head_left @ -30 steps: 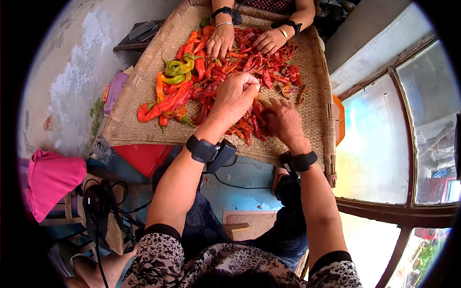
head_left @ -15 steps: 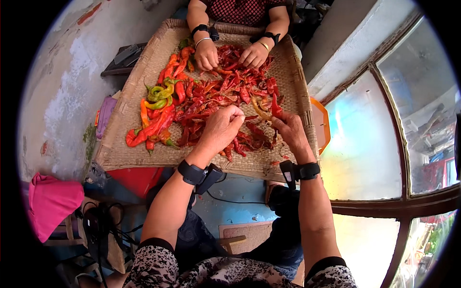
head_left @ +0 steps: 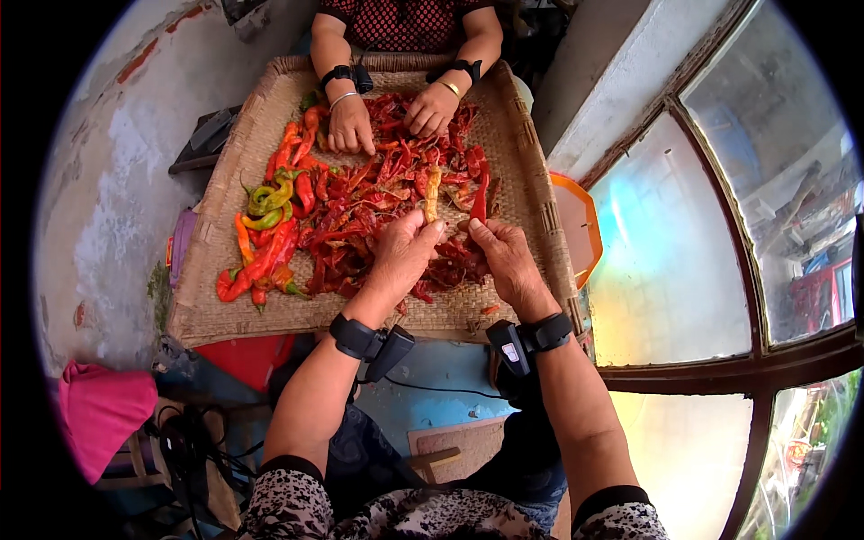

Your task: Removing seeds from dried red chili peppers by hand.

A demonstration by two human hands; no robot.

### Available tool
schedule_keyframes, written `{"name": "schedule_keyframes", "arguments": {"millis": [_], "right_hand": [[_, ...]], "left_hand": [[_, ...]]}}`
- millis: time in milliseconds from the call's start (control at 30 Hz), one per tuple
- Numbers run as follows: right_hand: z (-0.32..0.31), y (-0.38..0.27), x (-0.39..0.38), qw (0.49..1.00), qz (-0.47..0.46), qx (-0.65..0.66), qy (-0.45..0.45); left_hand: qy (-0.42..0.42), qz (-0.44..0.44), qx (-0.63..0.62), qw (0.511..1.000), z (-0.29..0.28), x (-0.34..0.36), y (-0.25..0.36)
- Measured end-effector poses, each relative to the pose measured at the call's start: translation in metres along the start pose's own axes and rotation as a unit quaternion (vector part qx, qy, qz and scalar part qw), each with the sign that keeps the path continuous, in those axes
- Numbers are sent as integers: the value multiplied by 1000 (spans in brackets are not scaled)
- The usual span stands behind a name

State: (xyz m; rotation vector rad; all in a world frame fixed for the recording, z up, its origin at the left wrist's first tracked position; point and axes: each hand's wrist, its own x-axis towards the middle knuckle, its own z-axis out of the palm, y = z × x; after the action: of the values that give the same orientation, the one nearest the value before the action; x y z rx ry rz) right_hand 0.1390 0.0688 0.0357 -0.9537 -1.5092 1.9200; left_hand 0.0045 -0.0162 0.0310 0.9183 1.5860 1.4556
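A woven straw tray [head_left: 216,310] holds a spread of red dried chili peppers [head_left: 360,216], with fresh red, orange and green peppers [head_left: 265,211] on its left side. My left hand [head_left: 400,256] pinches an orange-yellow pepper [head_left: 431,191] and lifts it above the pile. My right hand [head_left: 508,261] holds up a red pepper [head_left: 481,193] beside it. Both wrists wear black bands. Across the tray, another person's two hands [head_left: 351,126] [head_left: 430,110] rest in the peppers.
An orange plastic container [head_left: 580,229] sits at the tray's right edge. A window with a dark wooden frame [head_left: 720,369] runs along the right. A pink cloth [head_left: 94,409] and black cables [head_left: 193,450] lie at lower left. A grey wall [head_left: 108,180] stands on the left.
Both my hands have drawn back toward the tray's near side and each has lifted a pepper from the pile. The other person's hands keep sorting at the far edge.
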Motion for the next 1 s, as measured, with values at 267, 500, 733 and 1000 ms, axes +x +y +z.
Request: {"name": "schedule_keyframes", "arguments": {"millis": [267,500,733,1000], "right_hand": [[5,4,0,996,-50,-29,-75],[-31,-16,14,996,-21,89,2],[-70,2,36,970,-20,231,68],[-19,31,54,718,-174,-657,153]], "left_hand": [[-97,78,224,967,-1,-11,-9],[-33,123,212,969,-11,-13,-1],[28,121,181,976,-34,-8,8],[22,96,173,980,-40,-11,8]]}}
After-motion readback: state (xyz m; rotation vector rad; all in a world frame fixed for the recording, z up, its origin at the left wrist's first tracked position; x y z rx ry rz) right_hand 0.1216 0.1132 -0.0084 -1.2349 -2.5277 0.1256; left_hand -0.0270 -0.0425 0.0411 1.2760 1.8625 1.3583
